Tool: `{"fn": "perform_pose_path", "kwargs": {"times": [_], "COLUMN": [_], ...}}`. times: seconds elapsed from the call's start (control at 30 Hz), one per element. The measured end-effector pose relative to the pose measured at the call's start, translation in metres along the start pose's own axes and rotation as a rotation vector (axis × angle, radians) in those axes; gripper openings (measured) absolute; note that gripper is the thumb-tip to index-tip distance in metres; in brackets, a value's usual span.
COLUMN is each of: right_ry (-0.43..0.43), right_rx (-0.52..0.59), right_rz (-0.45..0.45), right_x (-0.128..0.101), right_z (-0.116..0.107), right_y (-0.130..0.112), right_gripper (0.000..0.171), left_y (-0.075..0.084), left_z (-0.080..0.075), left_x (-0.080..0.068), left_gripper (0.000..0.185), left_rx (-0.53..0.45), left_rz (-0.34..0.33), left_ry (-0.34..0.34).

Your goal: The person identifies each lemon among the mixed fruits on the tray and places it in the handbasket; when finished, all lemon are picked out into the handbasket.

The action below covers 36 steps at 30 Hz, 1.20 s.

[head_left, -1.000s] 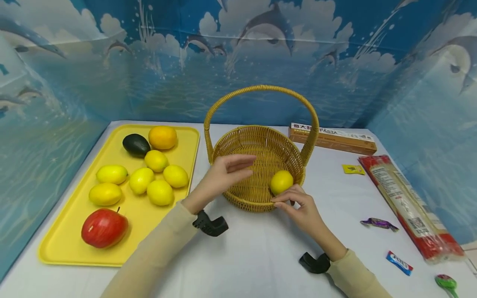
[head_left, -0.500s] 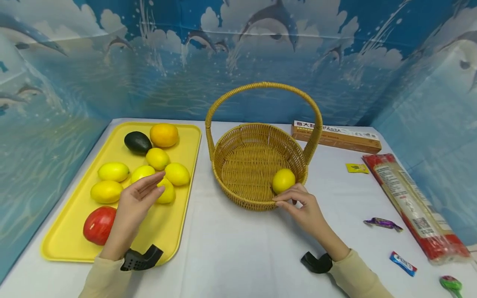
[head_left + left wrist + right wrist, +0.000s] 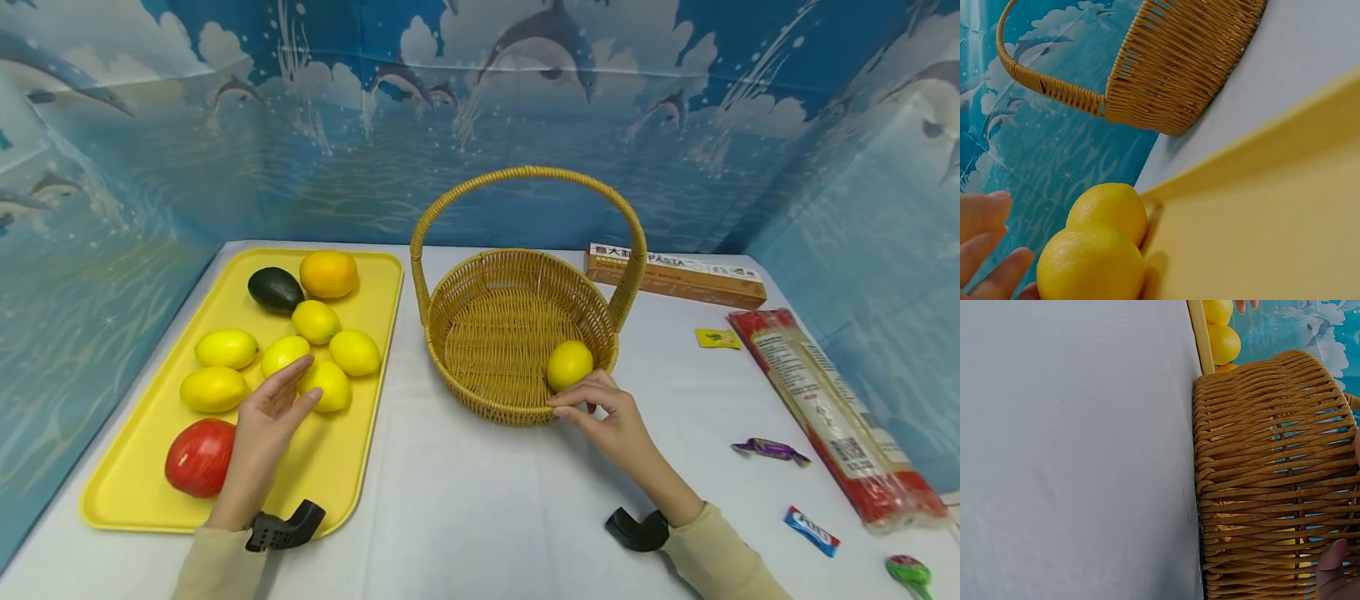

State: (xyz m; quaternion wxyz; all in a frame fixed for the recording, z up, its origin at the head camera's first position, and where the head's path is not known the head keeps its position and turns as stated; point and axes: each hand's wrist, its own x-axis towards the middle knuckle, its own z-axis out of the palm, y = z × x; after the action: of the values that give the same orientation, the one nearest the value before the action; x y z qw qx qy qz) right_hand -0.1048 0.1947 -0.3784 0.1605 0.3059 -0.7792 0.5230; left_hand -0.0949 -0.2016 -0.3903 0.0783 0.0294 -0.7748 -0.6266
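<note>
My left hand [image 3: 261, 429] hovers over the yellow tray [image 3: 337, 492], its fingers spread and nothing between them. Closest to its fingertips is a lemon [image 3: 327, 388]; another lemon [image 3: 282, 353] lies partly behind the fingers. In the left wrist view, fingers [image 3: 1000, 275] show just left of a lemon [image 3: 1091, 265]. My right hand [image 3: 609, 421] pinches the near right rim of the wicker basket [image 3: 480, 408], the thumb [image 3: 1333, 565] on its outer wall in the right wrist view. Inside the basket sits one lemon [image 3: 569, 364].
The tray also carries a red apple [image 3: 199, 458], an avocado [image 3: 275, 290], an orange fruit [image 3: 328, 274] and more lemons. A tall handle [image 3: 529, 172] arches over the basket. Rightward lie a pasta box [image 3: 675, 277], a red-ended noodle packet [image 3: 825, 408] and several wrapped sweets [image 3: 771, 450].
From over the basket, my left hand has swung left to the tray and come down among the lemons. The right hand keeps its place on the rim.
</note>
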Motion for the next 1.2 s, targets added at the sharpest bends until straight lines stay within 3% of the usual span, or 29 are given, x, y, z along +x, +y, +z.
{"fn": "perform_pose_path", "kwargs": {"times": [0.4, 0.6, 0.8, 1.07, 1.2], "right_ry": [0.012, 0.008, 0.003, -0.009, -0.008], "right_rx": [-0.006, -0.001, -0.001, -0.013, -0.007], "right_rz": [-0.040, -0.034, -0.024, -0.009, -0.016], "right_x": [-0.002, 0.002, -0.004, -0.011, -0.009], "right_z": [0.001, 0.000, 0.001, 0.001, 0.001], "right_y": [0.010, -0.002, 0.012, 0.033, 0.028], "right_gripper": [0.024, 0.021, 0.022, 0.024, 0.019], "left_y": [-0.011, -0.016, -0.018, -0.019, -0.017], "left_z": [0.002, 0.003, 0.006, 0.012, 0.011], "left_x": [0.008, 0.008, 0.005, 0.004, 0.004], "left_gripper": [0.066, 0.068, 0.069, 0.073, 0.071], "left_rx": [0.081, 0.044, 0.069, 0.215, 0.187], "left_rz": [-0.091, -0.090, -0.079, -0.031, -0.051], "left_ry": [-0.217, -0.320, -0.340, -0.333, -0.338]}}
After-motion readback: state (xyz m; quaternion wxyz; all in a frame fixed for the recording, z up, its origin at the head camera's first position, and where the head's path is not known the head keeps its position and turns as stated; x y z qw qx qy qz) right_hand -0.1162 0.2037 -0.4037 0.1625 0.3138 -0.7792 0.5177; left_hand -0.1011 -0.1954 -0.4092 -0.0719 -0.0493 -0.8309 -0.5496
